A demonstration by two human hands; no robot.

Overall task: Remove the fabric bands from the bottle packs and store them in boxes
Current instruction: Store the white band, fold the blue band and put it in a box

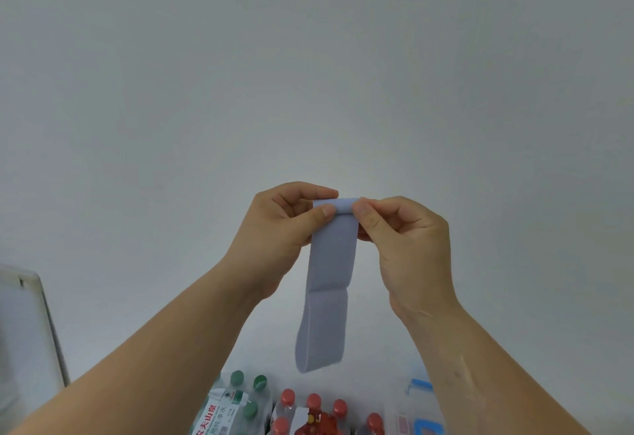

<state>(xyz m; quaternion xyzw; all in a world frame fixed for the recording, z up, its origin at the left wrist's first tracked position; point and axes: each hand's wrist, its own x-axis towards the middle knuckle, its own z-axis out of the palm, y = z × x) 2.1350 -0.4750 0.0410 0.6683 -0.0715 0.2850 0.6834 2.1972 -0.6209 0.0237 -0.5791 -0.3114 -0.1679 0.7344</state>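
A light blue-grey fabric band hangs in the air in front of a plain wall, its top end rolled over. My left hand pinches the rolled top from the left with thumb and fingers. My right hand pinches it from the right. The band's lower loop dangles free above the bottle packs. Below, at the frame's bottom edge, stand a pack of green-capped bottles and a pack of red-capped bottles. My forearms hide part of what lies beneath.
A clear plastic box with blue clips sits at the bottom right, partly behind my right forearm. A white board or panel leans at the far left. The wall fills the upper frame.
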